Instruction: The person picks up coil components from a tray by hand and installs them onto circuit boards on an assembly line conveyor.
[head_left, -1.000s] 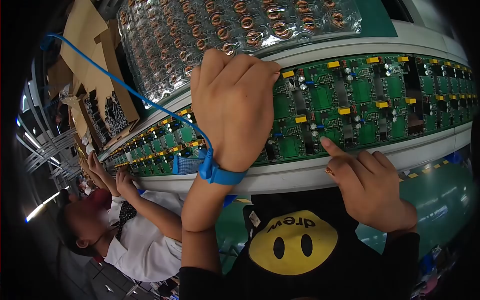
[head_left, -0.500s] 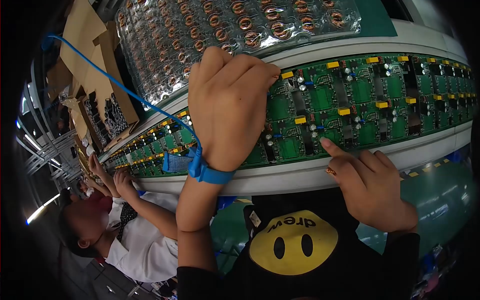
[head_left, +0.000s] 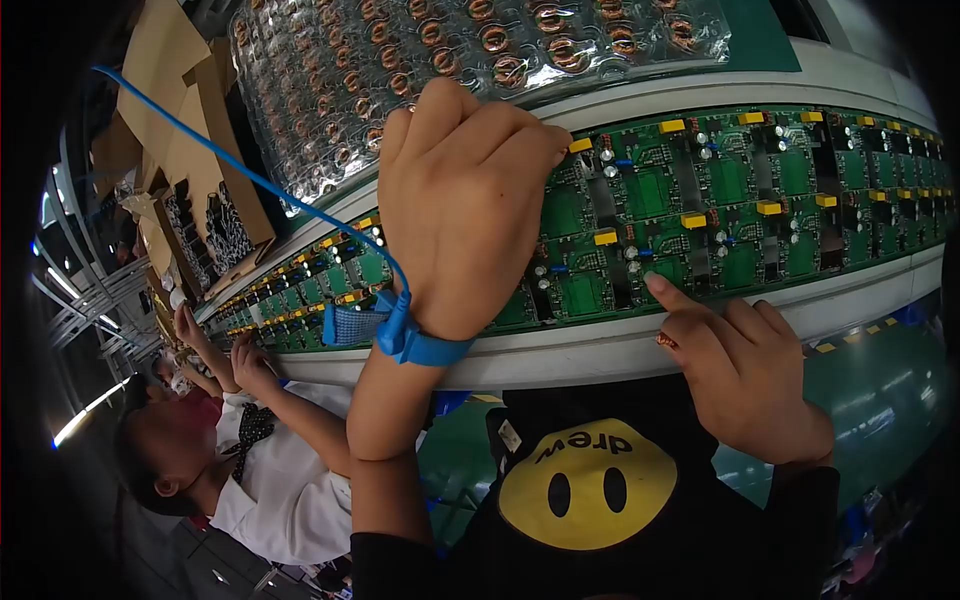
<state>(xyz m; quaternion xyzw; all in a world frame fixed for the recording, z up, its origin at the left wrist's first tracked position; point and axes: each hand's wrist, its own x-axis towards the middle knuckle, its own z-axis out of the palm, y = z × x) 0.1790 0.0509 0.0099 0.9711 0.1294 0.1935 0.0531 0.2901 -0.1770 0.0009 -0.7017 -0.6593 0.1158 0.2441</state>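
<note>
My left hand, with a blue wrist strap on it, is bent over the green circuit boards. Its fingers are curled down, and whatever is under them is hidden. At the right, my right hand holds a small copper-wound ring coil in its curled fingers. Its index finger stretches out to the near edge of the boards, beside small silver cylindrical parts. Yellow block components stand in rows on the boards.
A clear plastic tray of copper ring coils lies beyond the boards. A pale rail runs along the near side. Cardboard boxes stand at left, near a co-worker in a white shirt. A blue cord trails from my strap.
The view has shifted slightly, with the boards a little further right in it. My left hand stays bent over them; my right hand keeps the coil and its pointing finger in place.
</note>
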